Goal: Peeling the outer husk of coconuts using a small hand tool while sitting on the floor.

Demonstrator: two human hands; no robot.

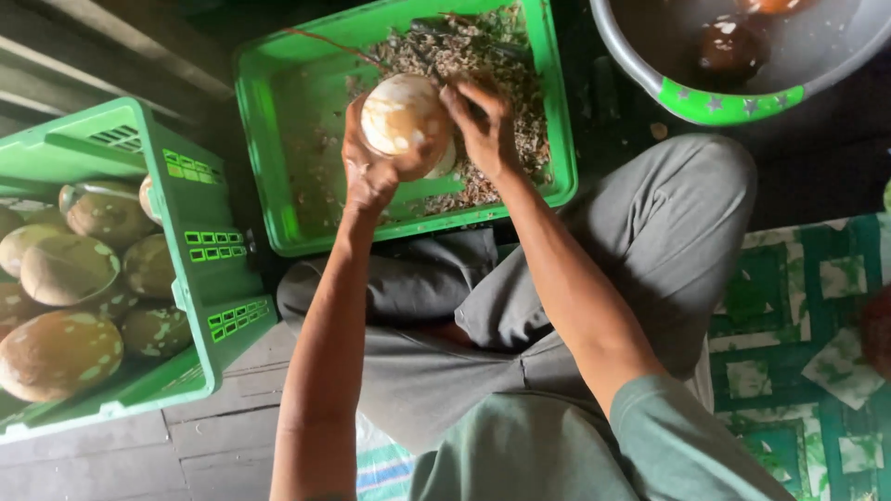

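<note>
Your left hand [369,172] cups the round, pale peeled coconut [401,115] from below while your right hand [483,125] pinches its top; likely heavy, hard, smooth—grip underneath.

A round, pale coconut [403,116], mostly peeled with brown patches left, sits upright in mid-air over the green crate [278,139] of shavings.

Open floor [186,455] lower left; the full crate [186,241] at left and basin [733,102] upper right hem the middle crate [278,139].
</note>
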